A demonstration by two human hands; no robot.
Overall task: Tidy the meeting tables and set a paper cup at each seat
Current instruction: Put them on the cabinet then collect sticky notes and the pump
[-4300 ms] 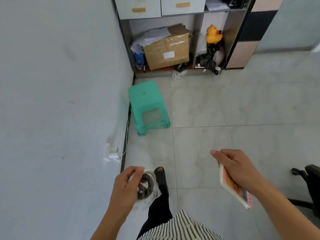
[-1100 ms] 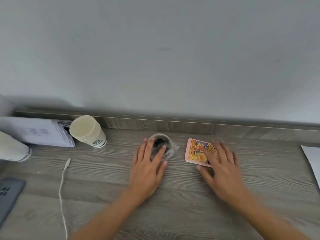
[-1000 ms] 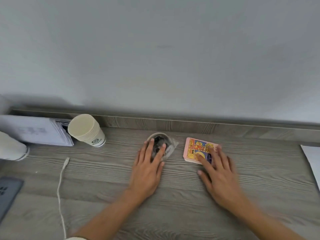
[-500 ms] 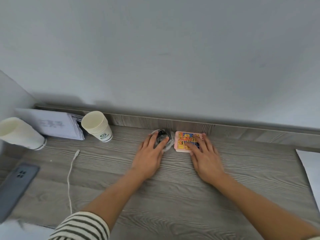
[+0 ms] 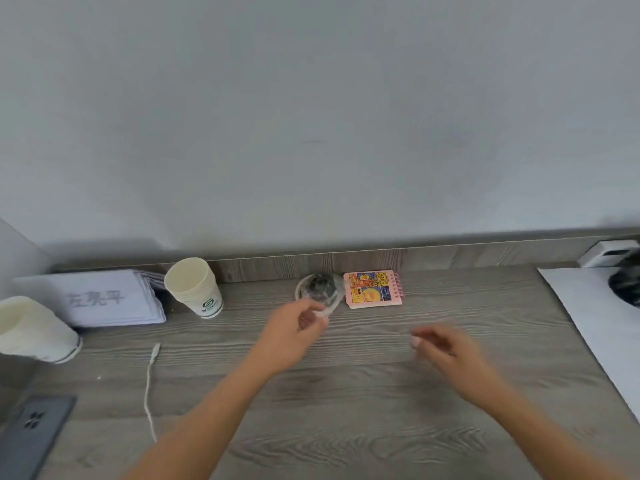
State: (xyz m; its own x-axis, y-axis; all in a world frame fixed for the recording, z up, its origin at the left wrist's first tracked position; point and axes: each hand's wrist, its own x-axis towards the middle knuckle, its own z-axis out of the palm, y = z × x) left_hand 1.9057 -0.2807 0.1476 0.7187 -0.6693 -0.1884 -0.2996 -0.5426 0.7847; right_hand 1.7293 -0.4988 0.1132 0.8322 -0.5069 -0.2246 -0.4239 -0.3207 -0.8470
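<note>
Both hands hover empty and loosely curled, left hand point(image 5: 294, 332) near the bagged bundle point(image 5: 320, 289) parked beside the notebook point(image 5: 374, 289) against the desk point(image 5: 346, 393) back edge, clearing space; paper cups point(image 5: 194, 287) wait far left

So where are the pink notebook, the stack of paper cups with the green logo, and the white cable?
pink notebook point(image 5: 374, 289), head view, middle of its cover.
stack of paper cups point(image 5: 199, 289), head view, side wall below the rim.
white cable point(image 5: 148, 393), head view, mid-length of the cord.

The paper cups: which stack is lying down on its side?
The cup stack at the far left edge lies on its side. The other stack, beside the white name cards, stands upright, mouth open upward.
</note>
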